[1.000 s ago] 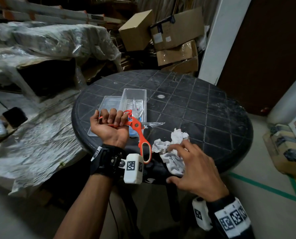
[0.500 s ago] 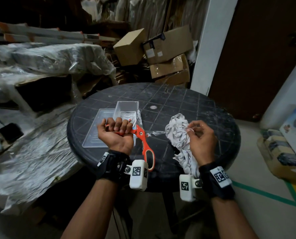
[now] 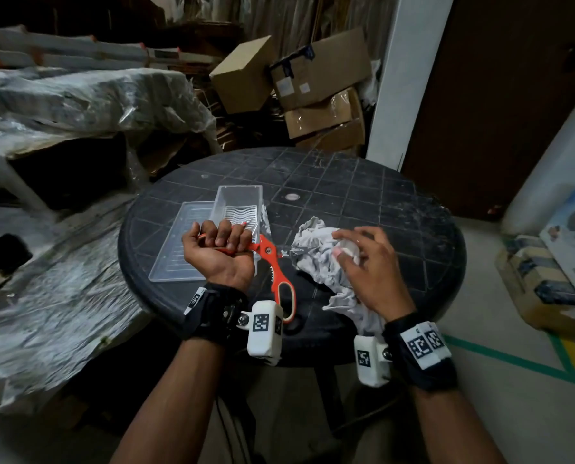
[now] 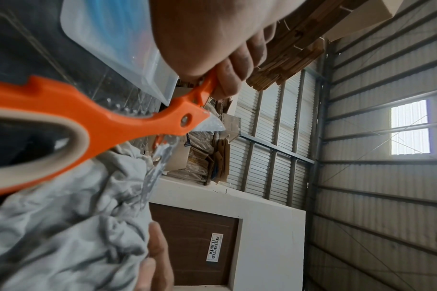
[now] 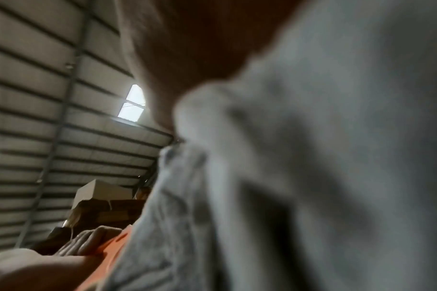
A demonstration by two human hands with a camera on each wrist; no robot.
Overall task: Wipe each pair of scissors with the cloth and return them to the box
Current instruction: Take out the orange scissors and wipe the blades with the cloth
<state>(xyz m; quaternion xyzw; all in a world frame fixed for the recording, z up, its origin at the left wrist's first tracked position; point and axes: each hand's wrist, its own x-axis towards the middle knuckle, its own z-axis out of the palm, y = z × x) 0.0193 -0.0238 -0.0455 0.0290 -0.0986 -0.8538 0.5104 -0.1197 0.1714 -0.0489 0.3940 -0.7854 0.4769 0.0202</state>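
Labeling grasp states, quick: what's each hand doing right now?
Left hand: fingers curled round one handle of the orange scissors, holding them.
Right hand: gripping the grey cloth, bunched at the scissor blade.

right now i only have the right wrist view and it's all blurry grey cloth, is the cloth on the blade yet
Observer: Yes. In the head view the cloth, bunched in the right hand, meets the blade tip of the scissors.
Operator: scissors open or closed
Observer: Spread open. The left hand grips one orange handle; the other loop hangs free.
Operator: box ready
Observer: The clear box stands open on the table, with its lid beside it.
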